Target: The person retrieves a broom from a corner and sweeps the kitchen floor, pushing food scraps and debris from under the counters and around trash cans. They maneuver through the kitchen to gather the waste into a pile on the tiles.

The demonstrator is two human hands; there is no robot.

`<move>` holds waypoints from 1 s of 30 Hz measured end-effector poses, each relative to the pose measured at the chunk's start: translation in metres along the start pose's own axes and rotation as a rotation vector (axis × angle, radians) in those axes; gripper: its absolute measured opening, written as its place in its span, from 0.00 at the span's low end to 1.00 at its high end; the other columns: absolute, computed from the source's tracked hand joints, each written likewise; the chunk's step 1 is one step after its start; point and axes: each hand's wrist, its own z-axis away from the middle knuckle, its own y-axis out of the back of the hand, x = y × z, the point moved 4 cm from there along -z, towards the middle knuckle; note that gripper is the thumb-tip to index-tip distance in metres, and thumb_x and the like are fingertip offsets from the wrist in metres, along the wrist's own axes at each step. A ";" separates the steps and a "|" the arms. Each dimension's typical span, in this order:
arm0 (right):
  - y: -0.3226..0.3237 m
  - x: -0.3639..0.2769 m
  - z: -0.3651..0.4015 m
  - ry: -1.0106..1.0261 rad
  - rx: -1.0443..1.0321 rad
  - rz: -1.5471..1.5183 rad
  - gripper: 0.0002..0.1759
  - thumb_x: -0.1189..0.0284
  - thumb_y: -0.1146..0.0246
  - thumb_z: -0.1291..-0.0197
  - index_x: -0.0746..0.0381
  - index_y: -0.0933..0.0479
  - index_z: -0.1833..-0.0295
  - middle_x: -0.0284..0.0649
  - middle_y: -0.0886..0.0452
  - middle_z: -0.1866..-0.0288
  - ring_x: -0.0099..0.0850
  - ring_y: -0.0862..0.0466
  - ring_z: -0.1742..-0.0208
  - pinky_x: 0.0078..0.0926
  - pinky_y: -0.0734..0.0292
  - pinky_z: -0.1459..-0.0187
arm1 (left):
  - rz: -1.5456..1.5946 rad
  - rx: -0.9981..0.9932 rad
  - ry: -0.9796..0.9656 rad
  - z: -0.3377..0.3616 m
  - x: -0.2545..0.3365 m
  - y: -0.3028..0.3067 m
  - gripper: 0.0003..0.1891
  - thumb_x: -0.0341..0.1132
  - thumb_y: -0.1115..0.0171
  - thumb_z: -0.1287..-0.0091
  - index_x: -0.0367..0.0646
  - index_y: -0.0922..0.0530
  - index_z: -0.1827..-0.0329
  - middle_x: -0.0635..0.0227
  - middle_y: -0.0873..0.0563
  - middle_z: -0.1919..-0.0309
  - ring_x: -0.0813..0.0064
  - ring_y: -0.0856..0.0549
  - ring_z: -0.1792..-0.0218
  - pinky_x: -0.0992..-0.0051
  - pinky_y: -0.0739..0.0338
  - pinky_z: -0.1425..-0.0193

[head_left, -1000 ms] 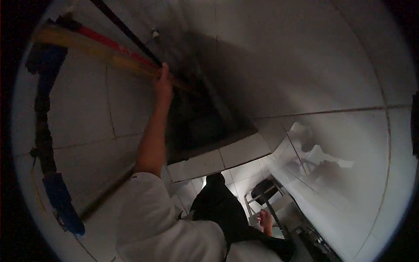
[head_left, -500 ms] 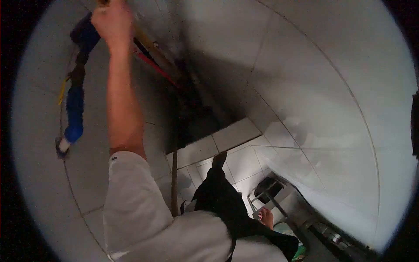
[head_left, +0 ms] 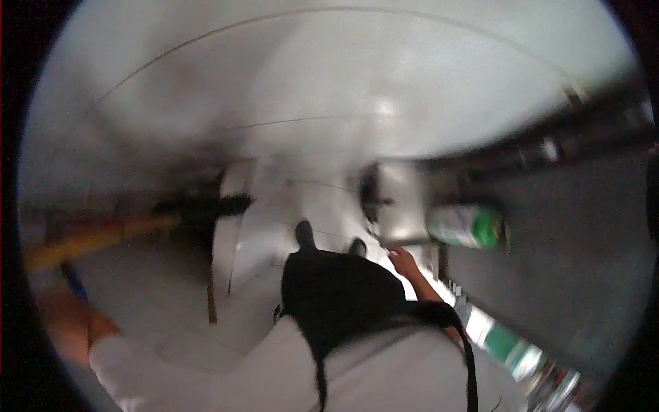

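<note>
At the lower left edge, my left arm reaches out and my left hand is smeared by motion, its fingers not distinguishable. Just above it runs a long yellow handle, close to a dark brush-like shape. A blue item hangs beside that hand. Lower right of centre, my right hand has its fingers curled together near a pale boxy surface; what they hold is too small to name.
A green and white container lies right of the boxy surface. Dark shoes stand on the tiled floor. A thin brown stick is at left. Green and white items line the lower right. Pale wall spans the top.
The view has swung right. My left arm has gone from raised at the upper left to the lower left edge of the view. The green and white container has come into fuller view.
</note>
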 end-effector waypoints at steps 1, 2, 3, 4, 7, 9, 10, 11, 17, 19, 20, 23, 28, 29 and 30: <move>-0.022 0.033 0.011 -0.073 -0.030 -0.041 0.16 0.65 0.46 0.37 0.62 0.22 0.49 0.50 0.20 0.49 0.49 0.20 0.49 0.43 0.24 0.49 | 0.072 0.028 0.029 0.002 0.016 -0.008 0.28 0.51 0.50 0.27 0.38 0.30 0.34 0.48 0.21 0.43 0.49 0.20 0.46 0.53 0.24 0.41; -0.039 0.058 0.018 0.020 0.030 0.117 0.14 0.68 0.45 0.39 0.60 0.23 0.51 0.48 0.20 0.49 0.47 0.19 0.50 0.40 0.22 0.51 | 0.127 0.048 0.043 0.005 0.030 -0.017 0.27 0.52 0.50 0.27 0.38 0.29 0.36 0.50 0.22 0.46 0.52 0.21 0.49 0.55 0.25 0.44; -0.033 0.032 0.035 0.186 0.030 0.298 0.13 0.68 0.44 0.43 0.59 0.23 0.52 0.46 0.21 0.47 0.45 0.19 0.50 0.39 0.21 0.52 | 0.241 0.045 0.098 0.032 0.044 -0.029 0.27 0.52 0.50 0.27 0.39 0.29 0.37 0.52 0.22 0.48 0.54 0.22 0.51 0.57 0.27 0.46; -0.027 0.028 0.047 0.097 -0.036 0.269 0.13 0.68 0.44 0.41 0.58 0.22 0.52 0.45 0.21 0.46 0.44 0.19 0.50 0.38 0.21 0.51 | 0.361 0.015 0.168 0.045 0.065 -0.048 0.26 0.52 0.49 0.27 0.39 0.29 0.38 0.54 0.23 0.50 0.56 0.23 0.54 0.58 0.28 0.49; -0.062 0.056 0.072 -0.455 0.013 -0.315 0.17 0.62 0.43 0.39 0.57 0.22 0.48 0.46 0.20 0.47 0.41 0.18 0.49 0.36 0.22 0.49 | 0.782 -0.074 0.423 0.122 0.126 -0.085 0.24 0.53 0.49 0.28 0.40 0.28 0.43 0.59 0.24 0.57 0.63 0.26 0.61 0.64 0.31 0.57; -0.047 0.027 0.103 -0.594 0.108 -0.358 0.20 0.58 0.42 0.39 0.58 0.22 0.46 0.47 0.18 0.49 0.41 0.18 0.49 0.36 0.23 0.47 | 1.125 -0.170 0.623 0.176 0.173 -0.102 0.23 0.53 0.49 0.28 0.40 0.27 0.46 0.63 0.25 0.62 0.68 0.28 0.66 0.67 0.33 0.62; -0.057 0.026 0.114 -0.622 0.150 -0.449 0.24 0.56 0.41 0.40 0.59 0.22 0.45 0.50 0.17 0.53 0.43 0.17 0.50 0.37 0.24 0.44 | 1.289 -0.227 0.729 0.199 0.194 -0.105 0.23 0.54 0.49 0.28 0.41 0.27 0.47 0.65 0.26 0.64 0.70 0.29 0.69 0.69 0.35 0.64; -0.054 0.018 0.124 -0.704 0.162 -0.459 0.24 0.56 0.42 0.40 0.61 0.22 0.45 0.51 0.16 0.56 0.46 0.17 0.50 0.38 0.25 0.43 | 1.442 -0.301 0.829 0.220 0.219 -0.109 0.23 0.54 0.49 0.28 0.41 0.27 0.49 0.66 0.26 0.67 0.72 0.30 0.71 0.71 0.36 0.67; -0.075 0.025 0.187 -0.753 0.471 -0.427 0.22 0.55 0.43 0.38 0.60 0.22 0.48 0.49 0.17 0.53 0.50 0.19 0.49 0.41 0.25 0.45 | 2.034 -0.814 0.736 0.276 0.344 -0.074 0.26 0.58 0.52 0.28 0.43 0.32 0.46 0.74 0.32 0.75 0.82 0.39 0.81 0.79 0.44 0.78; -0.088 0.059 0.207 -0.848 0.601 -0.518 0.21 0.56 0.44 0.38 0.60 0.21 0.49 0.50 0.17 0.53 0.50 0.19 0.49 0.43 0.24 0.46 | 2.150 -0.917 0.749 0.276 0.408 -0.044 0.24 0.57 0.51 0.28 0.44 0.33 0.46 0.73 0.32 0.75 0.81 0.37 0.81 0.79 0.43 0.78; -0.105 0.071 0.210 -0.869 0.636 -0.545 0.21 0.56 0.44 0.38 0.60 0.21 0.49 0.50 0.17 0.53 0.50 0.19 0.49 0.43 0.24 0.46 | 2.205 -0.965 0.755 0.275 0.427 -0.029 0.23 0.56 0.51 0.28 0.44 0.33 0.46 0.73 0.33 0.75 0.81 0.36 0.81 0.79 0.42 0.78; -0.131 0.088 0.234 -0.952 0.801 -0.623 0.20 0.58 0.43 0.38 0.61 0.21 0.49 0.53 0.18 0.53 0.52 0.20 0.49 0.44 0.25 0.46 | 2.589 -0.990 0.627 0.297 0.461 0.014 0.23 0.55 0.47 0.29 0.43 0.35 0.49 0.70 0.31 0.74 0.79 0.35 0.81 0.78 0.40 0.78; -0.138 0.117 0.307 -1.031 0.839 -0.796 0.23 0.55 0.42 0.38 0.64 0.22 0.51 0.53 0.18 0.52 0.51 0.20 0.46 0.43 0.26 0.44 | 2.829 -1.027 0.441 0.316 0.561 0.110 0.27 0.57 0.42 0.33 0.42 0.40 0.53 0.65 0.29 0.74 0.77 0.31 0.82 0.77 0.33 0.80; -0.139 0.133 0.322 -1.047 0.856 -0.757 0.23 0.55 0.42 0.38 0.64 0.21 0.51 0.52 0.18 0.51 0.50 0.20 0.46 0.42 0.26 0.44 | 2.847 -1.051 0.430 0.317 0.582 0.134 0.30 0.60 0.42 0.35 0.42 0.41 0.53 0.64 0.29 0.74 0.77 0.31 0.82 0.78 0.32 0.81; -0.141 0.153 0.339 -1.081 0.871 -0.828 0.23 0.55 0.42 0.38 0.63 0.21 0.50 0.52 0.18 0.50 0.49 0.20 0.46 0.41 0.26 0.44 | 2.887 -1.060 0.387 0.318 0.605 0.157 0.30 0.60 0.42 0.35 0.42 0.41 0.53 0.64 0.29 0.74 0.77 0.31 0.82 0.78 0.32 0.81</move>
